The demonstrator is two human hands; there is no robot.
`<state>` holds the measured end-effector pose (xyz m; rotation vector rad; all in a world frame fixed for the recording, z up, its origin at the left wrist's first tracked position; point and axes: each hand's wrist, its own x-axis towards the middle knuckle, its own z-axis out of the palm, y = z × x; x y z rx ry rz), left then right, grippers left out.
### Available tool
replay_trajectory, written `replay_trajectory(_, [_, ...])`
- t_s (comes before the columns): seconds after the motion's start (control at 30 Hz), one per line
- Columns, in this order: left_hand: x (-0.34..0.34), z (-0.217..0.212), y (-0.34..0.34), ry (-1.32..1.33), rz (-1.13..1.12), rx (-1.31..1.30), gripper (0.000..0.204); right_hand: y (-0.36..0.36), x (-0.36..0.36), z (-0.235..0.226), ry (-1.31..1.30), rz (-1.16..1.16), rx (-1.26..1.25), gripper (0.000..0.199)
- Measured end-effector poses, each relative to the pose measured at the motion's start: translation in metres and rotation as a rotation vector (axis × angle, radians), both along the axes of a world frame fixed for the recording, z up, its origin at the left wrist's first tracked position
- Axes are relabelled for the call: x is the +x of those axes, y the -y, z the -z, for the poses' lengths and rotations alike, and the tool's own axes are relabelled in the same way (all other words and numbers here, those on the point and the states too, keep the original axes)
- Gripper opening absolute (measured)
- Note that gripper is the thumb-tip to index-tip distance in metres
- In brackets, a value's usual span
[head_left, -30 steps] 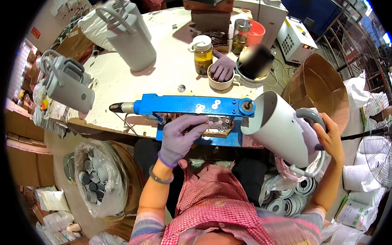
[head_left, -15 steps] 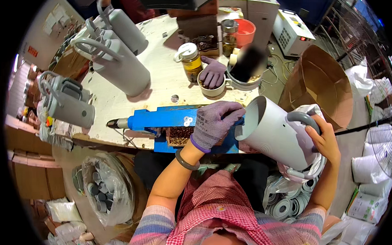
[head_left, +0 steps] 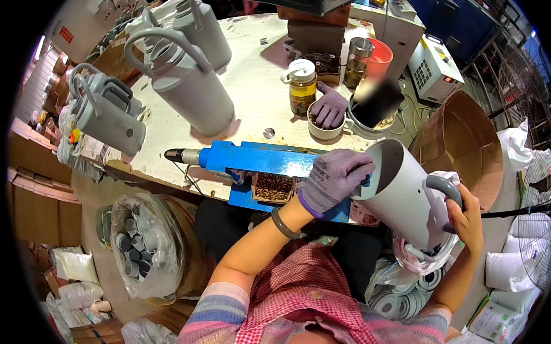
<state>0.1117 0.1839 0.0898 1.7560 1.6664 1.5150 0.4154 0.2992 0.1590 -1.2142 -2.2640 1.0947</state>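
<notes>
My right hand (head_left: pixel 465 217), bare, is wrapped round the dark grey handle (head_left: pixel 444 190) of a large light grey jug body (head_left: pixel 404 195). The jug lies tilted, its wide round opening facing left, toward the end of a blue metal fixture (head_left: pixel 269 159) on the table's front edge. At that opening is my left hand (head_left: pixel 336 181) in a purple-grey knit glove, thumb and fingers pressed together. Whatever they pinch is hidden. Below the blue bar sits a small open box of brass-coloured fasteners (head_left: pixel 273 187).
Finished-looking grey jugs (head_left: pixel 190 84) stand at the left. Behind the fixture are a lidded jar (head_left: pixel 301 86), a cup (head_left: pixel 327 131) with a spare glove (head_left: pixel 330 106) and a red tub (head_left: pixel 379 58). A cardboard drum (head_left: pixel 457 147) stands right; a bag of grey parts (head_left: pixel 145 249) lower left.
The view has shifted, moving the scene rightward. Small pale discs on the blue bar earlier no longer show there. Both hands keep nearly the same places at the jug.
</notes>
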Motion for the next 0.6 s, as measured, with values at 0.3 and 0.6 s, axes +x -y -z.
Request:
replay_trajectory(0.3, [-0.045,-0.002,0.075,-0.602,-0.372,0.001,0.049,0.014,0.019,-0.005,0.009,0.029,0.009,0.015])
replay_trajectory(0.6, [-0.039,0.022,0.075,-0.731,-0.420,0.092,0.028,0.023,0.036,0.010,0.021,0.053,0.016,0.017])
